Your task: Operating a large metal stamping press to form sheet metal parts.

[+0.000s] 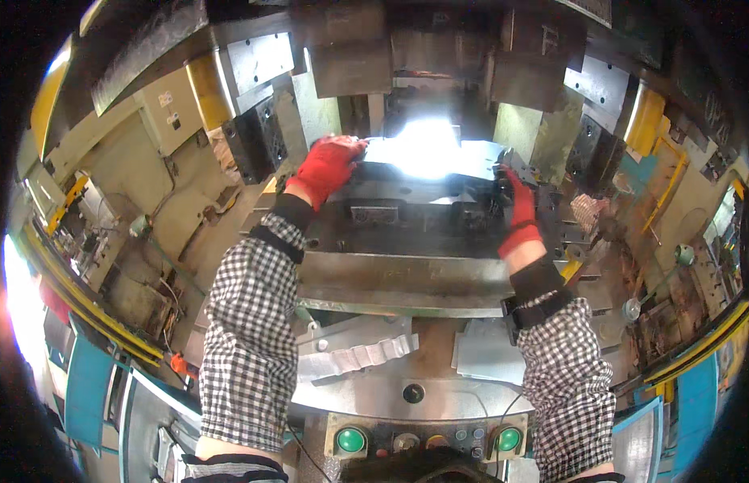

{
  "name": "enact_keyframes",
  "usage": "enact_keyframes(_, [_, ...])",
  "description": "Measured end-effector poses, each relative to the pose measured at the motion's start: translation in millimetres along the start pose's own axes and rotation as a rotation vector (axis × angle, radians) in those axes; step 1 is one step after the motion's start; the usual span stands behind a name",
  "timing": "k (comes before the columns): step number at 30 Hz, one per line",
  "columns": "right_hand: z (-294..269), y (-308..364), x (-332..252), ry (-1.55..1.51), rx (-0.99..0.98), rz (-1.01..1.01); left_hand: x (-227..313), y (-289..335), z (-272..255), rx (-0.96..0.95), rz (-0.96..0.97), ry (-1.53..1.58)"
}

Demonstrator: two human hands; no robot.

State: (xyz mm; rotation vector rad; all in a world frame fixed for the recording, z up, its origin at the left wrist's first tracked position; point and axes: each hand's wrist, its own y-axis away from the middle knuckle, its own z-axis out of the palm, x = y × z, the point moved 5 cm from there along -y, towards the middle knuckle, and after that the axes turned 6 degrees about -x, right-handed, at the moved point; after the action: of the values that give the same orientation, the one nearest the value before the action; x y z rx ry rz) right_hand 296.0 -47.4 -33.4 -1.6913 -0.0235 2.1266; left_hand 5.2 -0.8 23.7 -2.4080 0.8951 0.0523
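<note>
A shiny flat metal sheet (477, 158) lies across the dark lower die (374, 215) of a press, and strong glare washes out its middle. At its left end is my left hand (325, 167) in a red glove, its fingers closed on the edge. My right hand (520, 205), also red-gloved, grips the opposite end, with its fingertips partly lost against the dark tooling. Both arms reach forward in black-and-white checked sleeves.
Dark upper tooling (350, 52) hangs above the die. Nearer me, metal pieces (354, 358) lie at left and flat sheets (487, 350) at right. A control panel has a left green button (350, 439) and a right green button (507, 439).
</note>
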Motion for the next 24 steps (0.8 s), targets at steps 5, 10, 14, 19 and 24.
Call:
enact_keyframes(5, [-72.0, -56.2, 53.7, -0.392, -0.122, -0.036, 16.7, -47.4, 22.3, 0.039, 0.089, 0.164])
enact_keyframes(10, [-11.4, 1.8, 21.3, -0.804, -0.371, 0.201, 7.8, -33.2, 18.9, -0.100, -0.019, 0.137])
enact_keyframes(14, [-13.1, 6.5, 11.5, -0.793, -0.391, 0.212, 14.3, -36.5, 15.0, -0.045, 0.050, 0.178])
enact_keyframes(19, [-23.0, 4.4, 14.7, -0.840, -0.469, 0.102, 10.3, -41.0, 23.7, -0.047, 0.012, 0.196])
enact_keyframes(24, [-18.8, 32.9, 14.7, -1.020, -0.525, 0.242, 9.8, -33.7, 30.1, -0.031, 0.014, 0.219])
